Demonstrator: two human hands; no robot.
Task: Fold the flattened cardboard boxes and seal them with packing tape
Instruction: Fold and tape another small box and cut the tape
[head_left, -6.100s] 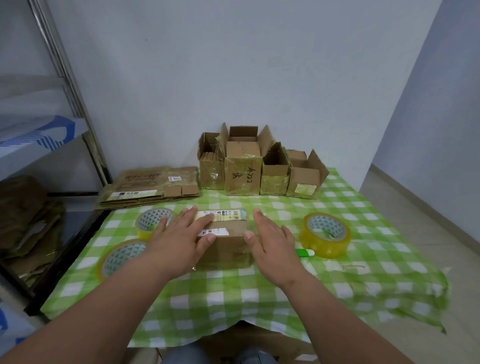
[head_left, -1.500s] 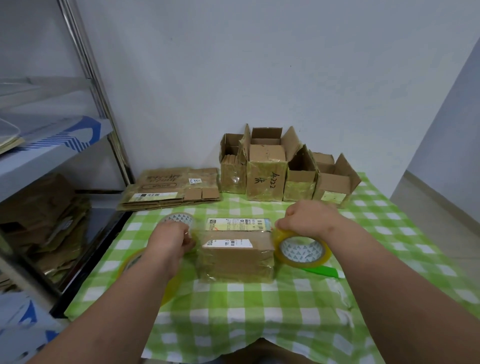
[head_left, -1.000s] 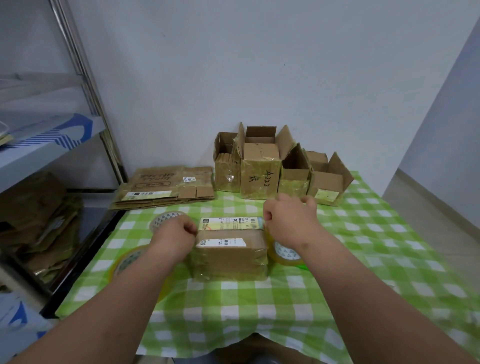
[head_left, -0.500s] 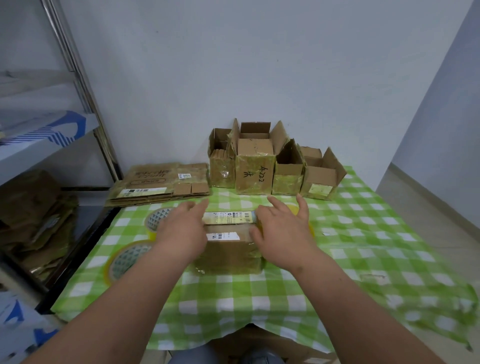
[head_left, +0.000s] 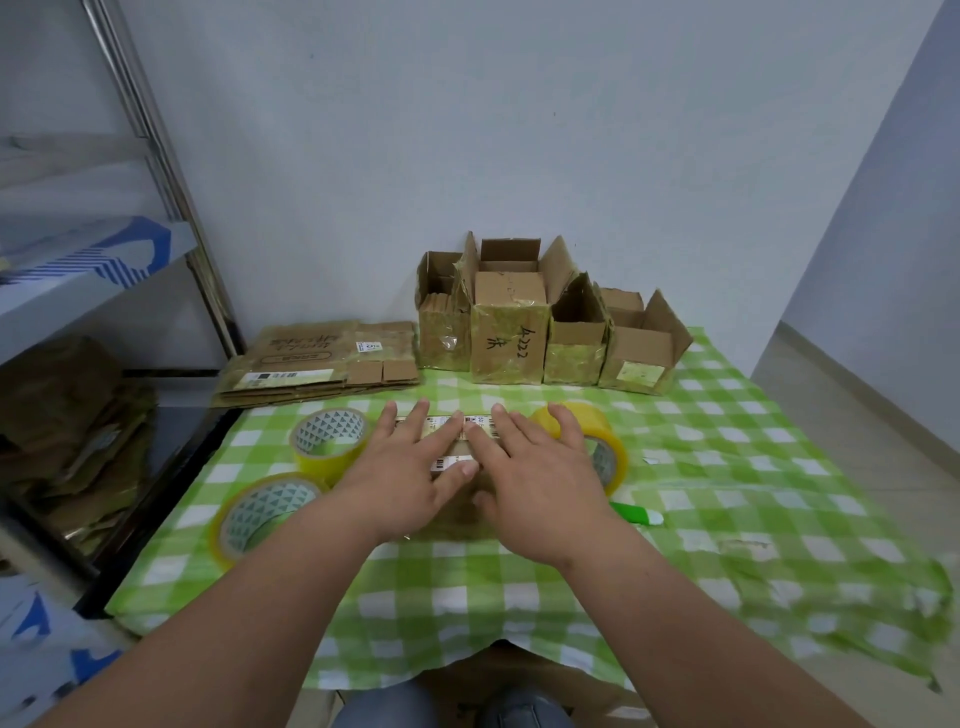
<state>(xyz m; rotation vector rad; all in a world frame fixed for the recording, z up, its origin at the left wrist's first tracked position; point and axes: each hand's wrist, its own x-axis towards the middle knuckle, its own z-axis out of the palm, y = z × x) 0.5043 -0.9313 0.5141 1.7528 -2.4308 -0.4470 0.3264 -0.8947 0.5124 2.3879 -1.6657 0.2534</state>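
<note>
- The left hand lies flat, palm down, on top of the small cardboard box in the middle of the table; its grip is wide, fingers straight and spread, pressing rather than clasping.
- The right hand lies flat beside it on the same box top, its grip equally wide, fingers straight and pointing away from the person; the two index fingers nearly meet over the white printed label.
- The box sits on the green-and-white checked cloth, mostly hidden under both hands; a second long label shows along its far edge, beyond the fingertips.
- A yellow tape roll stands on edge just right of the box, partly behind the right hand; whether it touches the box I cannot tell.
- A green-and-white pen-like tool lies on the cloth near the right wrist.
- Two more tape rolls sit left of the box: the nearer tape roll toward the table's left edge, the farther tape roll just beside the left hand.
- A stack of flattened boxes lies at the far left of the table.
- A row of folded boxes, flaps open upward, stands against the wall at the back.
- A metal shelf unit stands to the left, with more cardboard on its lower level.
</note>
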